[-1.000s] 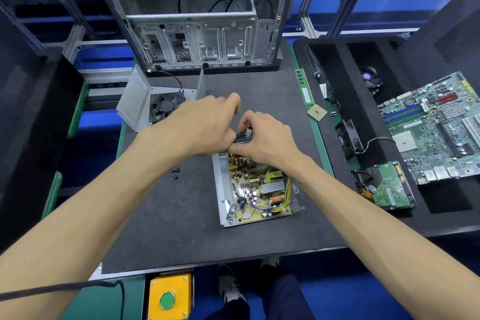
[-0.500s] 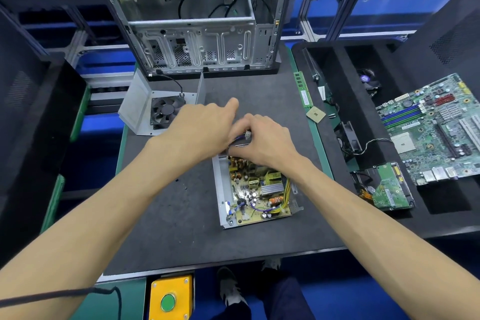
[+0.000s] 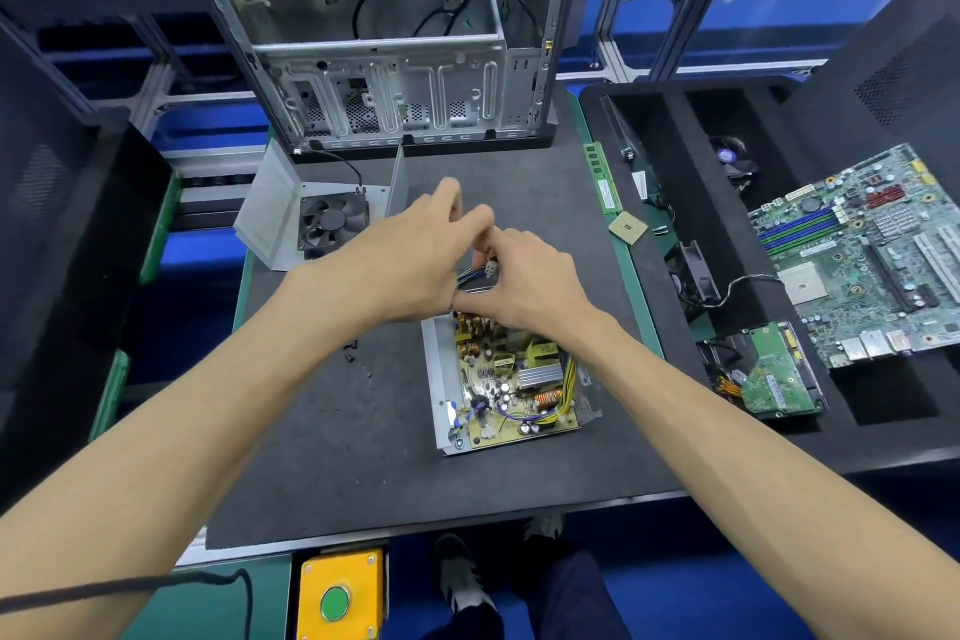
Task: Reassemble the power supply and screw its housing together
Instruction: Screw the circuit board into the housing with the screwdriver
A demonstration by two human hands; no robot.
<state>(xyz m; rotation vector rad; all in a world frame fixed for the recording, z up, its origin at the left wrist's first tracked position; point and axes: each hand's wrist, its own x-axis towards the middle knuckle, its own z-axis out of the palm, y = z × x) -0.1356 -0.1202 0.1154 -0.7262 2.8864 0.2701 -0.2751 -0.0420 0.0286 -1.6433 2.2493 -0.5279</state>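
Head view: the power supply base (image 3: 511,382) lies at centre mat, board exposed. Left hand (image 3: 410,265) and right hand (image 3: 524,281), fingers curled, pinch the cable bundle (image 3: 475,278) at its far end. Risk: wires trapped under the cover (image 3: 317,218), far left, holding its fan. Right tray (image 3: 675,130) holds motherboard (image 3: 862,260) and hard drive (image 3: 774,372).

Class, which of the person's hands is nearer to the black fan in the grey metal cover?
Left. The left hand is just right of the black fan; the right hand lies farther right, beyond the left hand.
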